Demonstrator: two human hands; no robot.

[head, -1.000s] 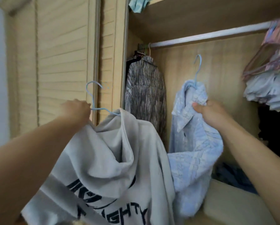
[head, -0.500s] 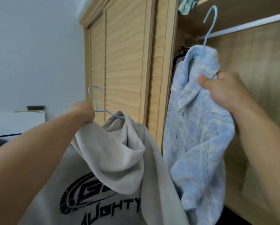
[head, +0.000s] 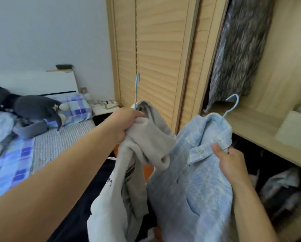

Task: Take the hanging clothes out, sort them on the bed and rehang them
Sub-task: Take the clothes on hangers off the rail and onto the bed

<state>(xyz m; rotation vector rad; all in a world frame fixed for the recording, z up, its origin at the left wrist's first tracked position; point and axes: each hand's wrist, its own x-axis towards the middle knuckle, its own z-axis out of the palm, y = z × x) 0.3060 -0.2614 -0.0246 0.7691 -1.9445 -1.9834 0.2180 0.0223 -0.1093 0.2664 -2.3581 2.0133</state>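
Head view: two garments on hangers, one in each hand, in front of the wardrobe.

Left hand (head: 124, 124) grips the grey hoodie (head: 128, 175) at its neck; its blue hanger hook (head: 137, 89) points to 12 o'clock, the garment's long axis running down to 6 o'clock. Right hand (head: 231, 162) pinches the collar of the light blue shirt (head: 190, 189); its hook (head: 231, 103) points to 1 o'clock. Bed (head: 59, 142) lies at 9 o'clock, louvred wardrobe door (head: 156, 55) at 12 o'clock.

The person's bare left arm reaches forward from the lower left, its left hand (head: 124, 124) fisted around bunched fabric. The right arm comes up from the lower right; the right hand (head: 231, 163) pinches cloth, thumb on top, fingers curled beneath.
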